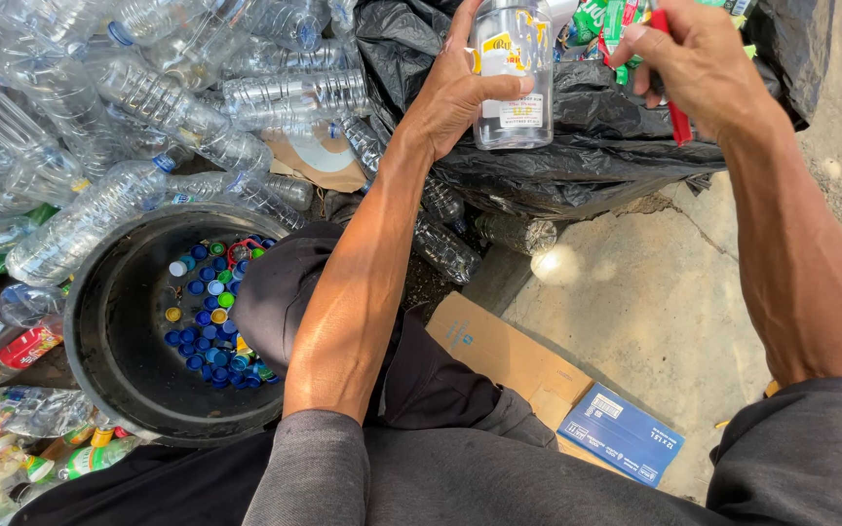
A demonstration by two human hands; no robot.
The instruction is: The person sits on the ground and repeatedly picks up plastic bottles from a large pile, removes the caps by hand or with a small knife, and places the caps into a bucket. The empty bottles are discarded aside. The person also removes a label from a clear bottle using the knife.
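My left hand (pixel 455 93) grips a clear plastic bottle (pixel 513 83) with a white and yellow label, held upright over a black plastic bag (pixel 587 146). To the right of the bottle, my right hand (pixel 699 63) is closed on a thin red tool (pixel 676 117) that points down from the fist. Both hands are raised at the top of the view, a short gap apart. The bottle's top is cut off by the frame edge.
A black round tub (pixel 109 331) at lower left holds several blue, green and yellow bottle caps (pixel 209 321). A heap of clear empty bottles (pixel 148 107) fills the upper left. Flattened cardboard (pixel 499 356) and a blue box (pixel 621 433) lie on the concrete floor (pixel 655 282).
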